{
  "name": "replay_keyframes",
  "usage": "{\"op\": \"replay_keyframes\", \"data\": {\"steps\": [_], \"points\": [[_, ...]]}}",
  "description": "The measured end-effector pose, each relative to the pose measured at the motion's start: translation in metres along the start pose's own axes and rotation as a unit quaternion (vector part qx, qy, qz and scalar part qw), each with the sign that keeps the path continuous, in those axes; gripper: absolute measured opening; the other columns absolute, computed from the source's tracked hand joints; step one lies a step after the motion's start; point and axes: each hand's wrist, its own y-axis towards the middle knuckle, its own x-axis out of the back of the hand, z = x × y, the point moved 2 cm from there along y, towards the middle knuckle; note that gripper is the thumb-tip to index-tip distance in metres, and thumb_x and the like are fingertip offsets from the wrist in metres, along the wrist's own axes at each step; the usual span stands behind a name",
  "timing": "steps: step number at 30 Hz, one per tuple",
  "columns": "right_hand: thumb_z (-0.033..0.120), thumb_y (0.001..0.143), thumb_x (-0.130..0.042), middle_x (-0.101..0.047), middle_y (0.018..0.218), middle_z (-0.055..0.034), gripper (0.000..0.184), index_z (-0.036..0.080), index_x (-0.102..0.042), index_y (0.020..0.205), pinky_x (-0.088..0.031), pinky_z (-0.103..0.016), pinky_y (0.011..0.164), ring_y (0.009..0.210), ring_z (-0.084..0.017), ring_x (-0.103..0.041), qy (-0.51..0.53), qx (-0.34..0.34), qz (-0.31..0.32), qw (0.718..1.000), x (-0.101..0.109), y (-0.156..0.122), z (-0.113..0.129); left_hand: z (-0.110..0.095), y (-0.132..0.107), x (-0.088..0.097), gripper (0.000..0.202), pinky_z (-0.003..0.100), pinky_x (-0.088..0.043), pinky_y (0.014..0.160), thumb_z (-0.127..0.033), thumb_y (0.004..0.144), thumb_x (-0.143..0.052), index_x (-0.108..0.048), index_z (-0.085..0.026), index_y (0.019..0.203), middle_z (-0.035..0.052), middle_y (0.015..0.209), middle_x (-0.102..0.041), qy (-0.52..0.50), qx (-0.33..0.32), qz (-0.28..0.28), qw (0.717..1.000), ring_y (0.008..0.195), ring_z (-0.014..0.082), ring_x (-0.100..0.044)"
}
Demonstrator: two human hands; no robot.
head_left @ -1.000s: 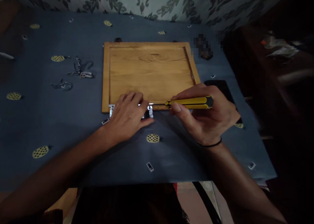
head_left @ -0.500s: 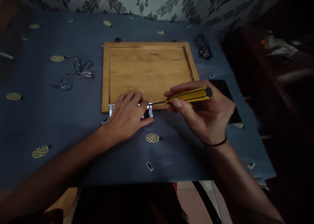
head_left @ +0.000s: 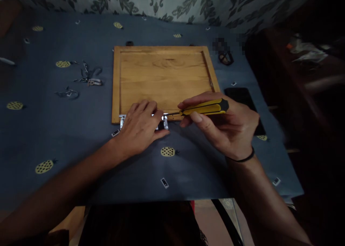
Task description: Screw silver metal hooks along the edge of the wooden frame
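Note:
A framed wooden panel [head_left: 164, 77] lies flat in front of me. At its near edge sits a shiny metal bracket-like fitting [head_left: 165, 123], mostly covered by my left hand [head_left: 142, 125]. The fingers of that hand curl over the fitting and press it against the frame. My right hand [head_left: 223, 125] grips a yellow and black screwdriver [head_left: 206, 108] by its handle. The screwdriver's shaft points left, with its tip at the fitting's right end, close to my left fingertips. Whether the tip sits in a screw is too small to tell.
Pliers [head_left: 94, 82] lie among small loose metal pieces on the blue tablecloth [head_left: 88, 145], left of the panel. A dark flat phone-like object [head_left: 242, 98] is partly behind my right hand. A dark, partly blurred object [head_left: 225, 58] lies at the back right.
My right hand and the screwdriver handle have shifted slightly down, and the handle has turned a little. The left hand, fitting and panel stay in place.

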Motion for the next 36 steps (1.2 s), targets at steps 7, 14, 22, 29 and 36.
{"op": "replay_keyframes", "data": {"steps": [7,14,22,29,36], "points": [[0.023,0.088,-0.076,-0.076,0.087,0.0019,0.012,0.027,-0.073,0.1,-0.057,-0.029,0.057,0.06,-0.014,-0.071,-0.059,0.053,-0.022,0.997,-0.003,0.0,-0.001,0.0,0.0,0.0,0.036,0.041,-0.047,0.086,-0.046,0.09,-0.073,-0.071,-0.014,0.107,0.0127,0.107,-0.066,0.006,0.001,-0.001,1.0,0.105,0.0316,-0.06],[0.034,0.081,-0.083,-0.076,0.083,0.0006,0.017,0.027,-0.072,0.093,-0.057,-0.032,0.056,0.065,-0.018,-0.071,-0.103,0.062,-0.08,0.99,-0.01,-0.004,-0.003,-0.001,-0.001,-0.001,0.036,0.041,-0.046,0.085,-0.046,0.091,-0.072,-0.07,-0.014,0.107,0.0128,0.107,-0.066,0.008,0.0,0.0,1.0,0.104,0.0314,-0.059],[0.03,0.091,-0.073,-0.074,0.086,0.0024,0.006,0.027,-0.072,0.096,-0.053,-0.028,0.047,0.053,-0.012,-0.068,-0.043,0.055,-0.187,0.98,-0.006,-0.007,-0.007,-0.001,0.0,0.0,0.035,0.041,-0.047,0.085,-0.045,0.089,-0.075,-0.07,-0.014,0.105,0.0127,0.106,-0.066,0.004,0.001,-0.003,1.0,0.103,0.0315,-0.06],[0.032,0.091,-0.073,-0.074,0.085,0.0024,0.007,0.025,-0.07,0.091,-0.056,-0.028,0.052,0.055,-0.012,-0.069,-0.043,0.025,-0.171,0.984,-0.007,-0.007,-0.007,0.0,-0.001,0.0,0.036,0.042,-0.047,0.086,-0.045,0.09,-0.073,-0.07,-0.013,0.106,0.013,0.107,-0.067,0.006,0.001,-0.003,1.0,0.104,0.0316,-0.06],[0.033,0.091,-0.072,-0.072,0.083,0.0024,0.006,0.027,-0.071,0.094,-0.054,-0.026,0.051,0.058,-0.012,-0.069,-0.045,0.002,-0.135,0.99,-0.01,-0.009,-0.007,-0.001,0.0,0.0,0.039,0.042,-0.048,0.087,-0.046,0.09,-0.073,-0.071,-0.012,0.108,0.0136,0.107,-0.067,0.001,-0.001,0.0,1.0,0.105,0.0323,-0.061]]}}
